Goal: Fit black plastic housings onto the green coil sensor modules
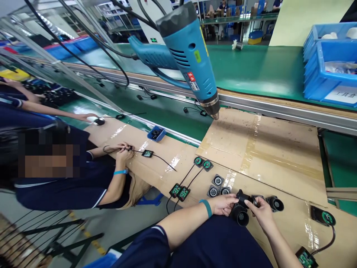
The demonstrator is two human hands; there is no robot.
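Now we are holding a black housing [243,198] between both hands, right of centre in the lower part of the frame. Our left hand [224,204] is pinching its left side, fingertips closed up against it, while our right hand [263,213] is gripping narrowly at its right end, thumb on the surface. Just below, a round-mouthed black piece [240,216] is sitting close to our left fingers; we cannot tell whether it is joined to the housing. Another black housing with a round opening [276,203] is lying to the right of our hands, on the cardboard [279,163]. Three round black parts [218,180] are resting in a cluster above our left hand, and farther left two green circuit boards [179,192] are lying side by side, cables leading up to two round units. At upper centre a blue heat gun [192,56] is hanging nozzle down, and at left a co-worker [64,191] is handling a dark cable [164,162].
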